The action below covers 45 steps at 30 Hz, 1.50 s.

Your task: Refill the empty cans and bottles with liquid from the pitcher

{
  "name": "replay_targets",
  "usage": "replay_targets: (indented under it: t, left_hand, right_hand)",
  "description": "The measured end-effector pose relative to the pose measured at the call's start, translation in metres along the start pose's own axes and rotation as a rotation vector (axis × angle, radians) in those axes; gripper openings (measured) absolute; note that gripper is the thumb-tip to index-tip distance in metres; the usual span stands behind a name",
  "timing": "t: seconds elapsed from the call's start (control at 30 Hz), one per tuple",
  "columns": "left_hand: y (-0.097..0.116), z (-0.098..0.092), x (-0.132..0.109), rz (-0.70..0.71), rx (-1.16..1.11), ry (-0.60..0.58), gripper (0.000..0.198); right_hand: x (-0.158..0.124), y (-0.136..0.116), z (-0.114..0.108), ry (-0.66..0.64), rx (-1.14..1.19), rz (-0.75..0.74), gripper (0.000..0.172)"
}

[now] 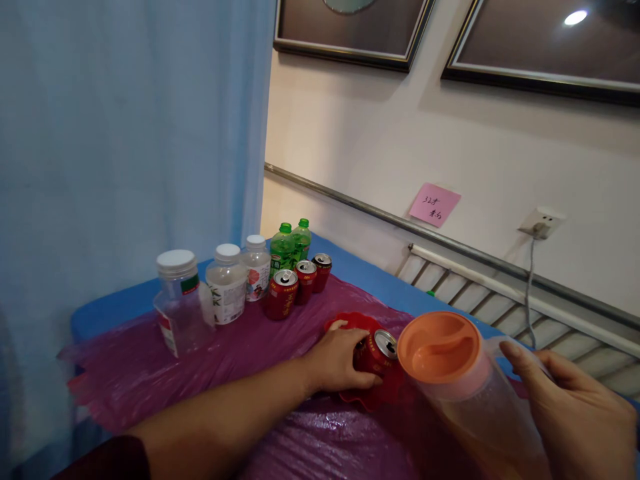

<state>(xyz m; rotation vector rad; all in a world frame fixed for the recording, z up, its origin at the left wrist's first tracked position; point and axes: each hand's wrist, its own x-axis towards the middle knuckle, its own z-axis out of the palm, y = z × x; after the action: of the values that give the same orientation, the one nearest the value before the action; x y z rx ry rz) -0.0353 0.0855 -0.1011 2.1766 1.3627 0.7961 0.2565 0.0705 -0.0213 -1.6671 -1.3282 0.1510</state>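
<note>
My left hand point(336, 357) is wrapped round a red drink can point(376, 357) whose top is open. The can tilts slightly to the right, over a red scalloped dish point(357, 321). My right hand point(580, 407) grips the handle of a clear plastic pitcher point(480, 427) with an orange lid point(440, 345). Its lid is close beside the can's top. Some yellowish liquid seems to show in the pitcher's lower part, which runs out of view at the bottom.
Three more red cans point(284, 293) stand at the back, beside green bottles point(283, 250). White-capped clear jars point(227, 287) stand to their left. Purple plastic sheeting point(240, 363) covers part of the blue surface point(360, 270). A blue curtain point(125, 133), a radiator point(460, 287) and a plugged-in cord point(530, 287) border it.
</note>
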Motion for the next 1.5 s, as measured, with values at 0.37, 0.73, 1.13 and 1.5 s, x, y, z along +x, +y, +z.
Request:
replay_targets:
  t: [0.37, 0.73, 1.13, 1.5]
  left_hand:
    - [0.001, -0.001, 0.000, -0.007, -0.012, -0.004, 0.058]
    - [0.001, -0.001, 0.000, -0.007, -0.004, -0.012, 0.062]
    - [0.001, -0.002, 0.000, -0.021, -0.030, -0.022, 0.060]
    - [0.002, -0.001, 0.001, -0.013, -0.017, -0.011, 0.063]
  right_hand:
    - [0.000, -0.011, -0.002, 0.000, -0.074, 0.077, 0.044]
    - [-0.001, -0.010, -0.002, -0.008, -0.055, 0.081, 0.045]
    - [-0.003, -0.014, -0.004, -0.004, -0.050, 0.061, 0.045]
    - [-0.003, -0.013, -0.002, 0.004, -0.043, 0.055, 0.043]
